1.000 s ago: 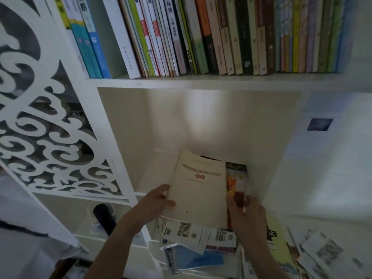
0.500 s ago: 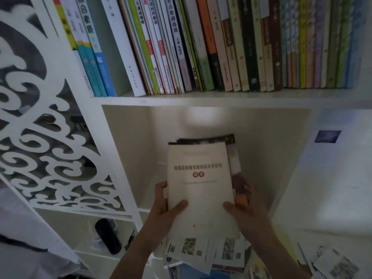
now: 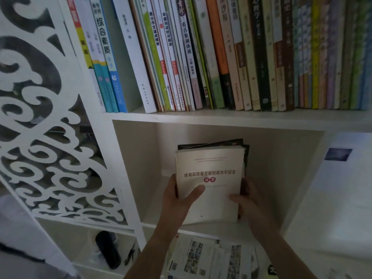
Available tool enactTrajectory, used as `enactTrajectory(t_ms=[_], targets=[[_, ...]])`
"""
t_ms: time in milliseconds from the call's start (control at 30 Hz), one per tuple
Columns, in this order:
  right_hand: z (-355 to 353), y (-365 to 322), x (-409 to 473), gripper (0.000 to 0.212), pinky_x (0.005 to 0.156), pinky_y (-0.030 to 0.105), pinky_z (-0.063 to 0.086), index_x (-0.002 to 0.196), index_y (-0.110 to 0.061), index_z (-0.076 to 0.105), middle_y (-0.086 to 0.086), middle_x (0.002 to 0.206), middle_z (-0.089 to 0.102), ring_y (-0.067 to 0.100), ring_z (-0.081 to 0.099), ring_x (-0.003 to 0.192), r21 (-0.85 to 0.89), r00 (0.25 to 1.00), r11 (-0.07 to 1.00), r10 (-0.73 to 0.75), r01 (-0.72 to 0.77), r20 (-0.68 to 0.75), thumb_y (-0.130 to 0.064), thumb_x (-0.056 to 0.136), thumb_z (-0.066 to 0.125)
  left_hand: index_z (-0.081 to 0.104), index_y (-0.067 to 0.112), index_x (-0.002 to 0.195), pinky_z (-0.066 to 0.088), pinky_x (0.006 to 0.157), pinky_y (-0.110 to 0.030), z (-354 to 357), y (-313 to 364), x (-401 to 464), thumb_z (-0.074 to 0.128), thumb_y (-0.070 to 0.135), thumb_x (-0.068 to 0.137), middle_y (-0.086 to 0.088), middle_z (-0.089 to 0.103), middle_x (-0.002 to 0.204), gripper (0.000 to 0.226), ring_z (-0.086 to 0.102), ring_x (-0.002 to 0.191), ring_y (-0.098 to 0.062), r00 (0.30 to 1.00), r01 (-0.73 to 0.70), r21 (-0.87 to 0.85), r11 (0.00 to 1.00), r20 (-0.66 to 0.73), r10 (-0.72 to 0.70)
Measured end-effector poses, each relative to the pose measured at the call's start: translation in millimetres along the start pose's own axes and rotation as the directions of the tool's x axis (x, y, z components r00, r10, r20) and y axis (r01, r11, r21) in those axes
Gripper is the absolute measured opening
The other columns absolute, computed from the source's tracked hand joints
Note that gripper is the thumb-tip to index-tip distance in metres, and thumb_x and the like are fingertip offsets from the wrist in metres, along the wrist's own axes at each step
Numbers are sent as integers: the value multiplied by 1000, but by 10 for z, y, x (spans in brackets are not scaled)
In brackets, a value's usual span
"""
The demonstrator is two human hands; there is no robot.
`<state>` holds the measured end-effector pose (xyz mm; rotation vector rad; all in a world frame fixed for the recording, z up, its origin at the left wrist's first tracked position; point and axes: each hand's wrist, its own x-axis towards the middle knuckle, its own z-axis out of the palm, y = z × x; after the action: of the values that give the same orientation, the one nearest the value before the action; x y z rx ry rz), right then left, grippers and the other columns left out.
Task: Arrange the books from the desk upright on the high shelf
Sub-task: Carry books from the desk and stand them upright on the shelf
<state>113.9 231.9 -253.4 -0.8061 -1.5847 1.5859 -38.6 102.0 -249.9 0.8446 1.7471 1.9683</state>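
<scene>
A small stack of books with a cream-covered book (image 3: 209, 178) in front stands upright in the open cubby. A dark-covered book (image 3: 231, 142) peeks out behind its top edge. My left hand (image 3: 177, 200) grips the stack's left edge, thumb across the cover. My right hand (image 3: 247, 200) grips the right edge, fingers curled behind. Above, the high shelf (image 3: 221, 117) carries a full row of upright books (image 3: 201, 57); a white book (image 3: 134, 57) leans over a gap near the left end.
A white carved fretwork panel (image 3: 44, 137) stands to the left. Below the cubby lie loose papers and booklets (image 3: 211, 258) on the desk. A dark cylinder (image 3: 108, 250) sits in the lower left compartment. A white wall (image 3: 338, 188) with a small picture is at right.
Both hands lifted the stack from lying on the desk pile to upright in the cubby. The view moved up and closer to the shelf.
</scene>
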Motion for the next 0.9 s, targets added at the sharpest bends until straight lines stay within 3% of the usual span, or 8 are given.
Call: enactTrajectory(t_ms=[167,267,367,500,567,667,767,900], targets=[[185,151,-100,57,71,21,57,117,-31,53,-15,103,71,5,69,93,97,995,992,-82,87,-50,-14,66,72,65,8,122,63,77,-33,168,35,-36,88,1,74,-8,78,109,54,76,99,-24,1000,-10,-153,988,-17,7],[197,265,-79,61,74,15,55,124,-36,55,-18,108,73,3,69,99,110,994,988,-101,106,-52,1,81,75,63,5,125,63,81,-42,170,-85,-44,89,-2,71,-12,76,112,60,75,103,-29,1000,-3,-181,984,-18,-1],[210,335,-46,65,74,12,54,129,-35,53,-20,110,74,3,69,102,114,995,989,-86,93,-57,13,87,63,63,5,125,63,79,-36,168,-129,-81,87,-4,73,-11,76,113,58,74,105,-27,1000,-8,-165,986,-5,7],[217,345,-21,68,81,17,54,129,-40,51,-23,113,72,4,67,107,91,995,992,-89,92,-35,12,86,64,64,12,126,63,82,-35,145,-63,-108,89,8,76,-5,76,113,56,74,106,-24,999,-6,-125,992,39,11],[212,309,-34,64,87,24,51,126,-43,52,-23,115,70,4,66,110,66,995,993,-94,95,-32,-1,83,74,62,20,126,62,87,-38,102,39,-110,91,24,74,0,75,115,60,73,108,-22,999,-43,-67,997,29,45],[223,223,-68,57,83,25,54,124,-31,50,-20,109,69,7,66,106,46,986,987,-150,153,-70,-20,73,73,53,31,132,60,90,-36,93,306,-46,91,38,72,11,70,122,72,69,114,-14,983,-179,-9,984,-34,179],[266,127,-106,59,75,13,54,128,-30,44,-29,104,67,-5,65,97,25,970,973,-228,231,-81,-5,85,76,32,49,152,49,108,-37,144,571,-23,86,54,71,34,50,140,97,48,135,3,963,-266,64,962,-20,268],[276,29,-125,56,74,13,54,128,-27,47,-26,103,69,-3,67,96,42,958,962,-263,270,-115,6,88,68,18,58,154,33,120,-31,188,605,-44,83,52,76,50,31,145,102,30,140,17,962,-265,142,954,-27,271]])
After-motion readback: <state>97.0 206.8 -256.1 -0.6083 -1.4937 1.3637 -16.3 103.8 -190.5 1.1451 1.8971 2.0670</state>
